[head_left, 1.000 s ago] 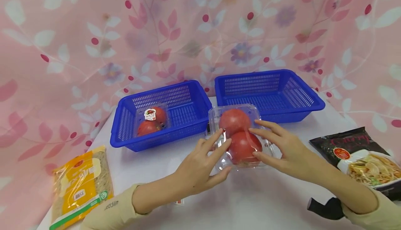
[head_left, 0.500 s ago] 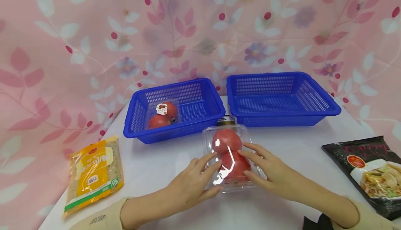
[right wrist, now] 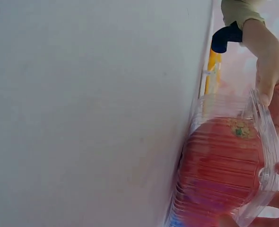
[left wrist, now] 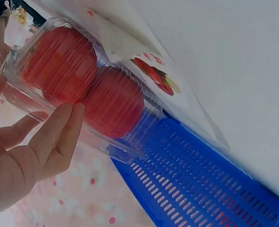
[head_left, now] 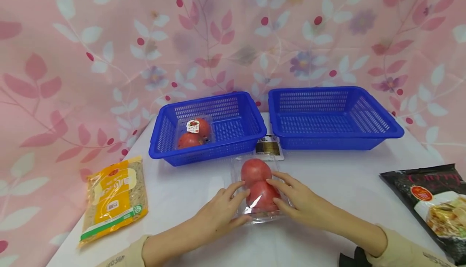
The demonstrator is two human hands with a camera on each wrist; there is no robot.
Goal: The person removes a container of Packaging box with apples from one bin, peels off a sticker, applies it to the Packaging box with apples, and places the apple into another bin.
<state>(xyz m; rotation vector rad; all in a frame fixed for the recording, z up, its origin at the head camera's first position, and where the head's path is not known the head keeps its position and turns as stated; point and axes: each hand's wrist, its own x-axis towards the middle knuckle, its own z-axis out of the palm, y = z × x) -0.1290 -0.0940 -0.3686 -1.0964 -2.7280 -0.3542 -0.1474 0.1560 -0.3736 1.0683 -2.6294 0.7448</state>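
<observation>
A clear plastic clamshell box (head_left: pixel 259 219) with two large red tomatoes (head_left: pixel 262 196) inside is low over the white table, in front of the baskets. My left hand (head_left: pixel 218 212) holds its left side, fingertips on the lid and thumb at the near edge. On the opposite side my right hand (head_left: pixel 300 200) grips it with bent, spread fingers. The left wrist view shows the box (left wrist: pixel 138 144) tilted, the left fingers against the lid. In the right wrist view the ribbed wall and rim of the box (right wrist: pixel 267 156) show, with the right fingertips partly hidden behind it.
Behind stand two blue baskets; the left basket (head_left: pixel 204 156) holds another tomato box (head_left: pixel 189 139), the right basket (head_left: pixel 327 142) nothing visible. A flat packet (head_left: pixel 268 146) lies between them. A yellow bag (head_left: pixel 113 196) is left, a black noodle bag (head_left: pixel 429 206) right.
Both hands have lowered the tomato box toward the table and brought it nearer, away from the baskets. The packet behind it has come into view. The head view has shifted slightly.
</observation>
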